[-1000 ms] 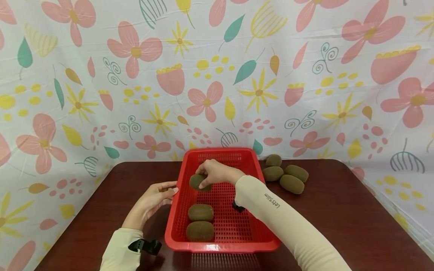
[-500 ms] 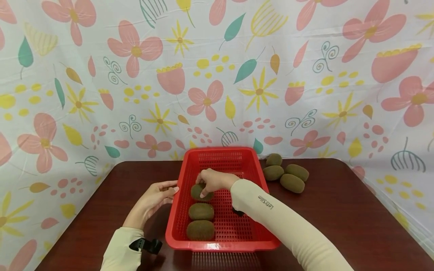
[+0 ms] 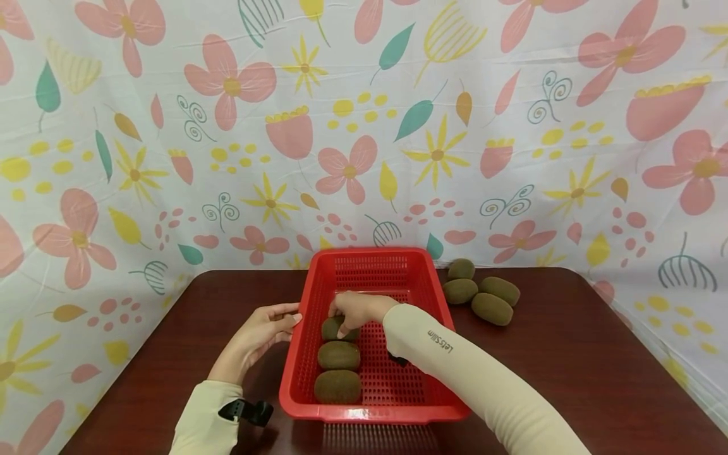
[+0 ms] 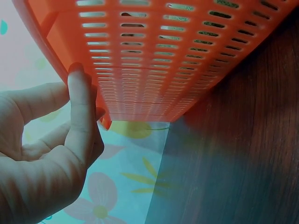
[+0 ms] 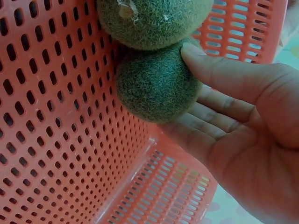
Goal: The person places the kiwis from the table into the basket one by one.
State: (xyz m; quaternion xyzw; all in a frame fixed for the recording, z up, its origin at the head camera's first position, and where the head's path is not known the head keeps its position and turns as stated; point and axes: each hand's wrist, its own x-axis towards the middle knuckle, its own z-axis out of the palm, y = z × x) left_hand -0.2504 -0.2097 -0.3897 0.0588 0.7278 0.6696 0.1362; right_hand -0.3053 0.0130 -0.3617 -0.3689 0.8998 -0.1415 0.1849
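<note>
left hand (image 3: pixel 258 333), fingers loosely spread, touches the basket rim (image 3: pixel 289 376); right hand (image 3: pixel 359 308) pinches a kiwi (image 3: pixel 334 331), slotted floor (image 3: pixel 389 379) open rightward.

Table (image 3: pixel 569 366) is dark red-brown w/ wood grain & rounded far corners. Red plastic basket (image 3: pixel 375 414) sits approx. mid-table, long side front-to-back. 4 brown kiwis (image 3: pixel 492 309) lie bunched tog. just R of basket, nr table's back edge.

At the head view's centre, the right hand (image 3: pixel 358 308) partly hides a kiwifruit (image 3: pixel 331 330); the bottom edge crops the right sleeve (image 3: pixel 483 385). The right wrist view's top edge cuts another kiwifruit (image 5: pixel 156 23).
</note>
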